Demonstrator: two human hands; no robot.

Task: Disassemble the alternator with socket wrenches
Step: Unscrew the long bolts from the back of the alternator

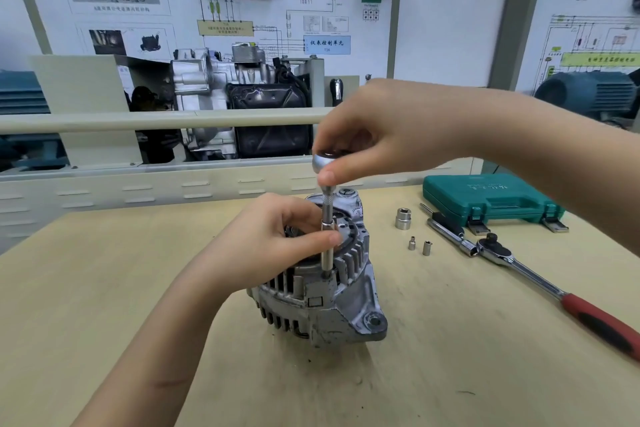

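**Silver Metal on a Pale Bench**

A dull grey-silver alternator, scuffed and ribbed with dark slots, stands on a pale yellow wood-grain bench. A chrome ratchet carries a red-and-black handle. Three silver sockets shine near a teal green tool case with grey latches.

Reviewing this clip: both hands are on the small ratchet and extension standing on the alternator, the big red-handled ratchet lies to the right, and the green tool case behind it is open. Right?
Not quite. The head view shows the green case closed, latches down. The rest holds: the right hand grips the small ratchet, the left hand pinches the extension on the alternator, and the red-handled ratchet lies to the right.
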